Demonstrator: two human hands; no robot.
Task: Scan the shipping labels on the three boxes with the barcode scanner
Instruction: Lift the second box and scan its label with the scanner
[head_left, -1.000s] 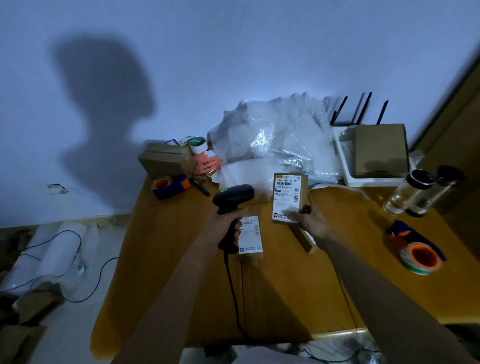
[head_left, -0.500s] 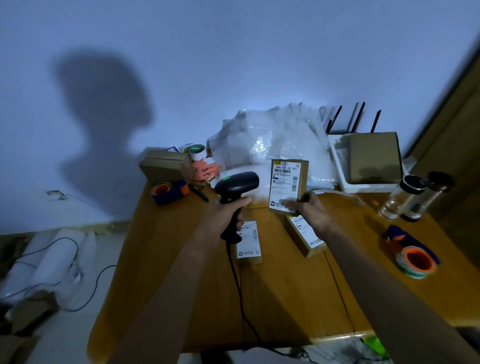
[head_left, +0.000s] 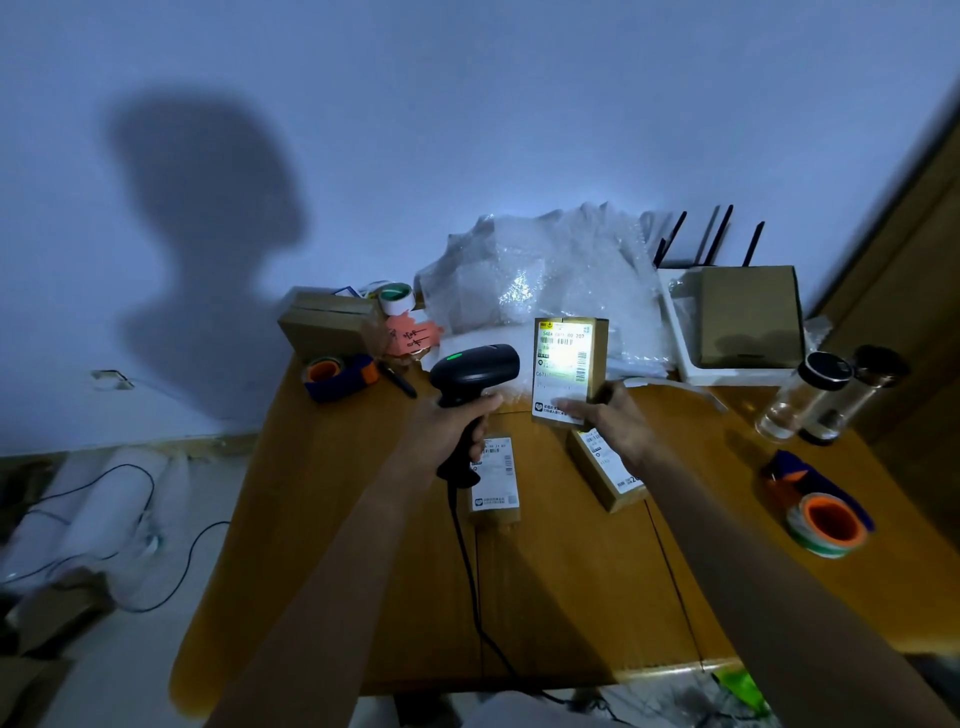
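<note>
My left hand (head_left: 451, 426) grips the handle of a black barcode scanner (head_left: 475, 370), whose head points right and shows a green light on top. My right hand (head_left: 610, 422) holds a small brown box (head_left: 569, 366) upright by its lower edge, label toward me. A bright patch of light falls on that label. Two more labelled brown boxes lie flat on the wooden table (head_left: 571, 597): one (head_left: 496, 480) just under the scanner handle, the other (head_left: 608, 467) partly hidden under my right wrist.
Bubble wrap (head_left: 545, 280) is piled at the back. A larger carton sits in a white tray (head_left: 743, 317) back right, with two glass jars (head_left: 810, 395) beside it. Tape rolls lie at right (head_left: 826, 525) and back left (head_left: 337, 371). The scanner cable (head_left: 472, 587) runs off the front edge.
The scanner head has come closer to the upright box, and a bright light patch now shows on its label. The box stays raised in my right hand.
</note>
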